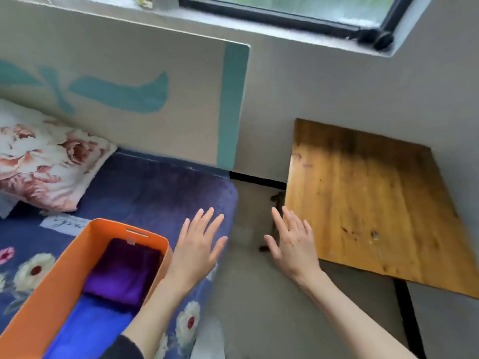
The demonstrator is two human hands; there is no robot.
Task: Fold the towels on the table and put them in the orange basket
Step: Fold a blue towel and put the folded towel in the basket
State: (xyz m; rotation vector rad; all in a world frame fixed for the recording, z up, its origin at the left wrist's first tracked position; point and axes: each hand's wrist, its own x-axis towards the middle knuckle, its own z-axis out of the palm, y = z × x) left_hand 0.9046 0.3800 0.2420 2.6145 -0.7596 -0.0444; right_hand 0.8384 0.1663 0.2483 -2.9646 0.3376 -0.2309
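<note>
The orange basket (64, 265) stands on the bed at the lower left. Inside it lie a folded purple towel (124, 270) at the far end and a folded blue towel (85, 330) nearer me. My left hand (197, 247) hovers just right of the basket's far corner, fingers straight and spread, holding nothing. Over the floor gap, my right hand (290, 239) is held flat and empty with its fingers spread, close to the left edge of the wooden table (375, 203). No towel shows on the tabletop.
A bed with a blue flowered blanket (155, 193) fills the left, with a floral pillow (44, 161) at its head against a white and teal headboard (129, 89). Grey floor (259, 307) separates bed and table. A window (285, 9) runs above.
</note>
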